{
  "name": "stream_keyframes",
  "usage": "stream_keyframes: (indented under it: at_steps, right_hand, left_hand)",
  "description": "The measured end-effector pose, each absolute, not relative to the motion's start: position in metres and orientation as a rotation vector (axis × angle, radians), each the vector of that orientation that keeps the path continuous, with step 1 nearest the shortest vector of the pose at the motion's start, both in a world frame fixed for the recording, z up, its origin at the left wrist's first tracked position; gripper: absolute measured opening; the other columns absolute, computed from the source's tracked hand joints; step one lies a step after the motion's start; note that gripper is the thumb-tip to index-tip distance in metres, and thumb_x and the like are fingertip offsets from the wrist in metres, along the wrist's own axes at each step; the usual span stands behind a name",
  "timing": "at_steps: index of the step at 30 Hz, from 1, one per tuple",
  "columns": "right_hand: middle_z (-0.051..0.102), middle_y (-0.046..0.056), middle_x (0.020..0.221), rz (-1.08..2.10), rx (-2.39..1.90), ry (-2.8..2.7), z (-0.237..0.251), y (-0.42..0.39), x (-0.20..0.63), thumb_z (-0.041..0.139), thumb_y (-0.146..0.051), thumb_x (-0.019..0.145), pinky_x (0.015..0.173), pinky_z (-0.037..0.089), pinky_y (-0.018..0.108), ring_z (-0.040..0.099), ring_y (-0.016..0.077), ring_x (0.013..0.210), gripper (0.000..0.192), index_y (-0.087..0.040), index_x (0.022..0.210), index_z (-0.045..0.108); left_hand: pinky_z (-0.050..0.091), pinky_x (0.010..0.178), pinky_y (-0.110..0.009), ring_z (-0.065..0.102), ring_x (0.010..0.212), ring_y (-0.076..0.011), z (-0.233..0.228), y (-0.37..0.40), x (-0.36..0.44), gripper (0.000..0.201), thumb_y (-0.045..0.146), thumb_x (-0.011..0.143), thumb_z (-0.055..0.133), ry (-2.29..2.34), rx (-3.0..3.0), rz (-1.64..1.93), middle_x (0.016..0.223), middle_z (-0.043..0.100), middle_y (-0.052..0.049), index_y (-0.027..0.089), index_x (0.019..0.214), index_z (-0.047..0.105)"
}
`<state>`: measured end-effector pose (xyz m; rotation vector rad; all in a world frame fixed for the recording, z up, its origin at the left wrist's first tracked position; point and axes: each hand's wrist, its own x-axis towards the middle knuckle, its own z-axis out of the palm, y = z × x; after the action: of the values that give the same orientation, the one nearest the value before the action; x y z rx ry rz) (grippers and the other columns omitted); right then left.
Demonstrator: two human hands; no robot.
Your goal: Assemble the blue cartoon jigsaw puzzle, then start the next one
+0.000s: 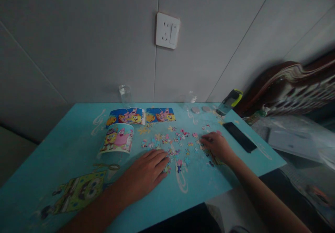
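Small jigsaw puzzle pieces (pixel 180 140) lie scattered over the middle of the turquoise table (pixel 201 179). My left hand (pixel 150 166) rests palm down at their left edge, its fingers stretched out and touching the nearest pieces. On the right side of the pile, my right hand (pixel 216 144) has its fingers bent and drawn together close to the tabletop. What lies between those fingertips is hidden or too small to name. A curved picture sheet (pixel 119 138) with cartoon figures stands to the left of the pieces.
Two cartoon cards (pixel 161 115) lie behind the pieces. Along the wall stand a clear jar (pixel 125 95), another transparent container (pixel 192 98) and a dark bottle with a yellow-green lid (pixel 230 102). Two round discs (pixel 201 109) lie near the back. A black phone-like slab (pixel 239 137) is at right.
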<state>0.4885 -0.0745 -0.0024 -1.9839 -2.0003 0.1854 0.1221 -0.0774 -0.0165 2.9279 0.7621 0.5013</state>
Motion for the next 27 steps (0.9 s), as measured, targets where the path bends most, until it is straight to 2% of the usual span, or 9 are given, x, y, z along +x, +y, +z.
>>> stream_keyframes:
  at_steps: [6, 10, 17, 20, 23, 27]
  right_hand:
    - [0.075, 0.011, 0.103, 0.236, -2.016, -1.935, -0.006, -0.081, 0.491, 0.061, -0.047, 0.092, 0.081, 0.052, 0.04, 0.069, 0.0276, 0.091, 0.032, -0.022, 0.101, 0.078]
    - [0.077, 0.008, 0.089, 0.33, -2.027, -1.873, -0.005, -0.085, 0.499, 0.062, -0.045, 0.091, 0.072, 0.054, 0.037, 0.071, 0.0244, 0.078, 0.029, -0.022, 0.096, 0.078]
    - [0.077, 0.008, 0.086, 0.31, -1.975, -1.811, 0.006, -0.098, 0.511, 0.06, -0.043, 0.093, 0.069, 0.054, 0.037, 0.069, 0.0229, 0.073, 0.029, -0.02, 0.094, 0.076]
    - [0.075, 0.008, 0.091, 0.256, -1.905, -1.849, 0.008, -0.111, 0.497, 0.06, -0.04, 0.095, 0.077, 0.053, 0.038, 0.068, 0.0223, 0.08, 0.025, -0.02, 0.098, 0.074]
    - [0.075, 0.006, 0.099, 0.302, -1.687, -2.128, 0.008, -0.127, 0.479, 0.06, -0.035, 0.097, 0.089, 0.052, 0.038, 0.067, 0.0216, 0.093, 0.019, -0.024, 0.1, 0.075]
    - [0.074, 0.007, 0.102, 0.213, -1.579, -2.268, 0.002, -0.14, 0.48, 0.054, -0.032, 0.102, 0.089, 0.053, 0.039, 0.067, 0.0222, 0.095, 0.023, -0.026, 0.108, 0.076]
  left_hand:
    - [0.044, 0.115, -0.045, 0.055, 0.131, -0.0243, -0.024, -0.077, 0.121, 0.038, 0.034, 0.102, 0.056, 0.769, 2.959, 0.516, 0.143, 0.059, -0.007, 0.02, 0.137, 0.059]
    - [0.044, 0.115, -0.046, 0.055, 0.132, -0.0251, -0.027, -0.077, 0.12, 0.038, 0.033, 0.102, 0.057, 0.75, 2.99, 0.515, 0.143, 0.059, -0.008, 0.018, 0.136, 0.06]
    - [0.045, 0.113, -0.047, 0.056, 0.131, -0.026, -0.025, -0.076, 0.121, 0.038, 0.031, 0.102, 0.055, 0.721, 3.005, 0.527, 0.141, 0.06, -0.009, 0.017, 0.137, 0.06]
    - [0.046, 0.112, -0.048, 0.056, 0.13, -0.0265, -0.024, -0.076, 0.12, 0.037, 0.032, 0.103, 0.053, 0.713, 2.997, 0.542, 0.14, 0.06, -0.01, 0.018, 0.136, 0.06]
    - [0.046, 0.113, -0.049, 0.055, 0.131, -0.0268, -0.026, -0.076, 0.119, 0.037, 0.032, 0.103, 0.053, 0.726, 3.001, 0.518, 0.142, 0.059, -0.009, 0.019, 0.137, 0.059]
    - [0.044, 0.115, -0.048, 0.054, 0.133, -0.0257, -0.029, -0.075, 0.118, 0.039, 0.033, 0.103, 0.054, 0.726, 3.001, 0.498, 0.145, 0.057, -0.008, 0.021, 0.14, 0.056]
